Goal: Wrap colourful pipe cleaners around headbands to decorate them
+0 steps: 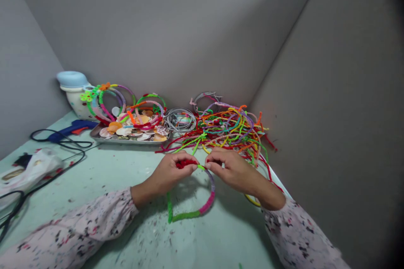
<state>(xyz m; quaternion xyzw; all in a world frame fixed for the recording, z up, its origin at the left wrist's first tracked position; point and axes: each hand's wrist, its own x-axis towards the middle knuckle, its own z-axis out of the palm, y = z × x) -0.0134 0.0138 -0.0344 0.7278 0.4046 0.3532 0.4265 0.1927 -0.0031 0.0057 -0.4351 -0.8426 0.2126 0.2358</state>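
Over the middle of the table, my left hand [176, 170] pinches a ring wrapped in coloured pipe cleaner [206, 206] at its top. The ring has green, pink, purple and red stretches, with a sharp corner at its lower left. Just to the right, my right hand [232, 170] has thumb and forefinger closed at a short yellow-green bit [201, 167] beside the purple stretch. Whether those fingertips grip the ring or a loose end is too small to tell. Red fuzzy wrapping shows inside the left hand's curled fingers.
A tangled heap of pipe cleaners [233, 128] lies behind my hands. Left of it stand coiled wire [180, 120] and a metal tray [132, 141] of shells with finished-looking rings. A blue glue gun [71, 129], black cord [67, 168], lidded container [75, 96] and plastic bag [39, 168] are at left.
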